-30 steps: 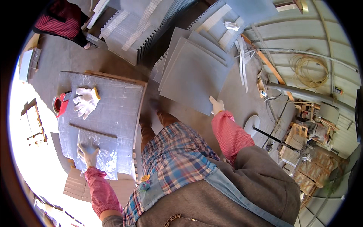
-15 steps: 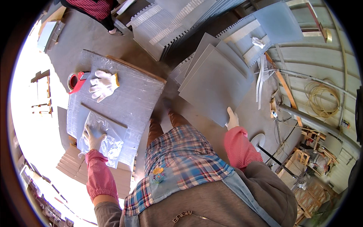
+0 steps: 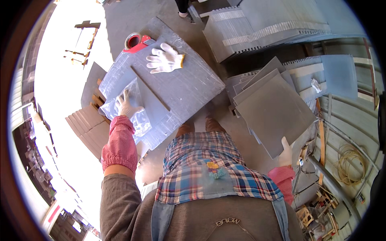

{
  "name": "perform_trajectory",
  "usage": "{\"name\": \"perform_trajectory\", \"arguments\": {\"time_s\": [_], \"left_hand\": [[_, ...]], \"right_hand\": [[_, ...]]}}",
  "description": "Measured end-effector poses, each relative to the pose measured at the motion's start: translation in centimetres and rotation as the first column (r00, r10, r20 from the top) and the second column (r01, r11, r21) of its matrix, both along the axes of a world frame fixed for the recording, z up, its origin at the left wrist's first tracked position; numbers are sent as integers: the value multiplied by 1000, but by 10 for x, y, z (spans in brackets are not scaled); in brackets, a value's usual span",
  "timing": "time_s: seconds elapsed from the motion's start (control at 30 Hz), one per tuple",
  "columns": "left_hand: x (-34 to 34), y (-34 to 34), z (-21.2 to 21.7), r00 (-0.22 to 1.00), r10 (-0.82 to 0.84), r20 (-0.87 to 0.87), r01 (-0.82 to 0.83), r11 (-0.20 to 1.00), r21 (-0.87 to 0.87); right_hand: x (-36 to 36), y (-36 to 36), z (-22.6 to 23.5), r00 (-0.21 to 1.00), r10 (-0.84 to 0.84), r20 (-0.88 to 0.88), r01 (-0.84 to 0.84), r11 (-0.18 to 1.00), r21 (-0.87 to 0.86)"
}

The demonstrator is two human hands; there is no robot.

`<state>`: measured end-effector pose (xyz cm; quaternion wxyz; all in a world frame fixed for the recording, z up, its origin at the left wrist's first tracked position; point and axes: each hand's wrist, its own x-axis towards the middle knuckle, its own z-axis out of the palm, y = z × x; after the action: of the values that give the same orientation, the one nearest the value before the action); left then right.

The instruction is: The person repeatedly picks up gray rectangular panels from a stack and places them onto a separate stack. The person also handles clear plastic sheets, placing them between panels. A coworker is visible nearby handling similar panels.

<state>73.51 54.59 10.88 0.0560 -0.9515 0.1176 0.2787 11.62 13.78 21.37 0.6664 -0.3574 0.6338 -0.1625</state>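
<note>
My left hand (image 3: 127, 106), in a thin pale glove, lies with spread fingers on a clear plastic bag (image 3: 141, 122) on the worktable (image 3: 193, 76). Beside the bag, a thin dark strip (image 3: 150, 89) runs across the tabletop. On the right, my right hand (image 3: 286, 152) grips the near corner of a square grey sheet (image 3: 275, 108), thumb on top and the other fingers hidden beneath. That sheet lies over several similar ones fanned out in a pile. A white knitted glove (image 3: 165, 59) and a red tape dispenser (image 3: 138, 43) rest at the table's far side.
Large stacked grey panels (image 3: 265, 24) stand at the far right. Past the sheets, a strapped stack (image 3: 311, 76) carries a crumpled white scrap (image 3: 316, 85). Folded cardboard (image 3: 88, 126) leans left of the table. A coiled hose (image 3: 349, 164) hangs by the right wall. Another person's leg (image 3: 183, 8) shows at the top.
The view has turned, so the table and sheets sit farther right in it. My left hand stays on the plastic bag, and my right hand keeps hold of the grey sheet's corner.
</note>
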Motion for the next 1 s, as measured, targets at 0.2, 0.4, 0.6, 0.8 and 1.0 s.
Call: {"name": "perform_trajectory", "arguments": {"time_s": [0.2,0.4,0.6,0.8,1.0], "left_hand": [[-12,-28,41,998,38,-52,-35,998,54],[-18,-26,36,992,108,68,-109,994,15],[-17,-26,29,970,52,239,-26,994,-109],[3,-22,39,977,-4,214,42,985,-170],[6,-19,54,986,10,164,21,982,-186]], "right_hand": [[23,-15,40,998,8,-58,-15,993,-120],[96,16,139,985,104,-136,-140,949,-282],[127,43,218,920,316,-231,-377,873,-310],[218,91,274,781,482,-396,-605,741,-291],[325,142,296,546,678,-492,-836,397,-379]]}}
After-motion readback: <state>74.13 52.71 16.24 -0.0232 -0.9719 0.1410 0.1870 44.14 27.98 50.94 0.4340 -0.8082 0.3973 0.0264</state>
